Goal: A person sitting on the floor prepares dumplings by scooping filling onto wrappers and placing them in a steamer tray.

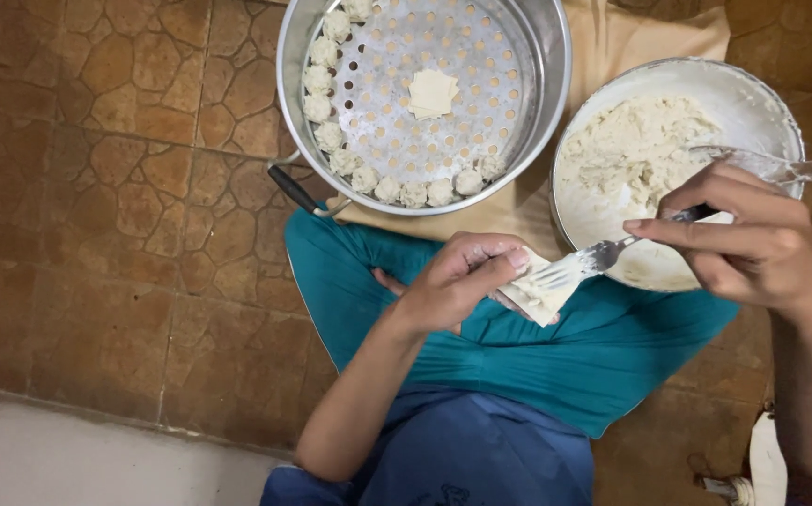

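My left hand (462,281) holds a pale square dumpling wrapper (539,298) above my lap. My right hand (752,244) grips a metal fork (579,262), whose tines rest on the wrapper. Just beyond the fork stands a white bowl (762,103) of pale minced filling (635,150). A metal steamer pot (546,56) with a perforated tray sits at the top. Several shaped dumplings (369,178) line its left and near rim, and a small stack of wrappers (432,94) lies in its middle.
I sit on a brown stone-patterned floor (116,187) with teal trousers (556,356) across my lap. A tan cloth (631,37) lies under the pot and bowl. A clear utensil (781,167) rests in the bowl. A black pot handle (292,187) sticks out left.
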